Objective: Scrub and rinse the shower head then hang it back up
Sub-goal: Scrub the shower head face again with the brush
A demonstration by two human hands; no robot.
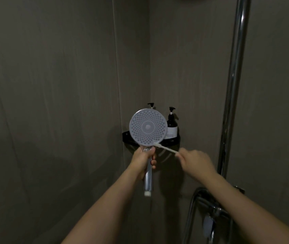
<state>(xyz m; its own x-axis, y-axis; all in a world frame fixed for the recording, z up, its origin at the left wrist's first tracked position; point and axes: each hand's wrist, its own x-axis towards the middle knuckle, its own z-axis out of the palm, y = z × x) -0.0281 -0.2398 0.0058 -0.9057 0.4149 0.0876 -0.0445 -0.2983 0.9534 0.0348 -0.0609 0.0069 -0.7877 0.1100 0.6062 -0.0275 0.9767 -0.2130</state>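
The round shower head (pixel 148 127) faces me, its grey nozzle plate upright in the middle of the view. My left hand (pixel 142 160) is shut around its chrome handle (pixel 148 180) just below the plate. My right hand (pixel 195 160) grips a thin white brush (pixel 164 148), like a toothbrush. The brush's bristle end touches the lower right rim of the nozzle plate. The hose is not visible at the handle's lower end.
A black corner shelf (pixel 172 140) behind the shower head holds a dark pump bottle (pixel 171 125) and a second pump bottle mostly hidden. A chrome riser rail (pixel 233 81) runs up the right wall. The mixer tap (pixel 210 213) and pipes sit at lower right.
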